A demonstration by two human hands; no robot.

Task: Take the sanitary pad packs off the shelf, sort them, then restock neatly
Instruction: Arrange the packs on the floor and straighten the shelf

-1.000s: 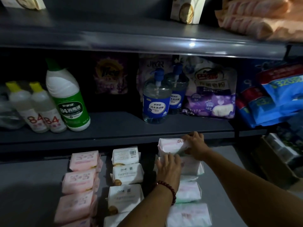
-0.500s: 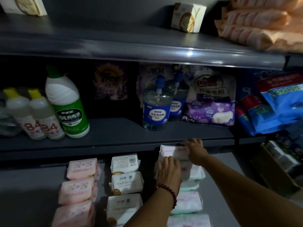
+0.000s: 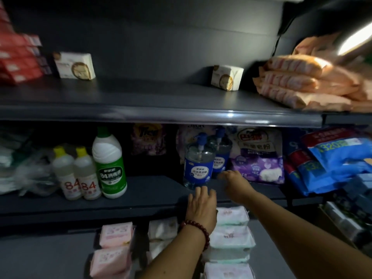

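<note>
Both — left hand [image 3: 201, 210] and right hand [image 3: 236, 187] — have lifted off the packs [image 3: 231, 216].

Pink packs [image 3: 116, 235], white packs [image 3: 162, 228] and mint-edged packs [image 3: 231, 241] lie flat in three side-by-side rows.

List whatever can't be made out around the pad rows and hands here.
Head view, the only one:
white packs: lower ones hidden behind the left forearm.
pink packs: print too blurred to read; row cut by the bottom edge.
right hand: dim and blurred, so contact with the blue pump bottle is unclear.
red boxes: blurred, cut by the left edge.
</note>
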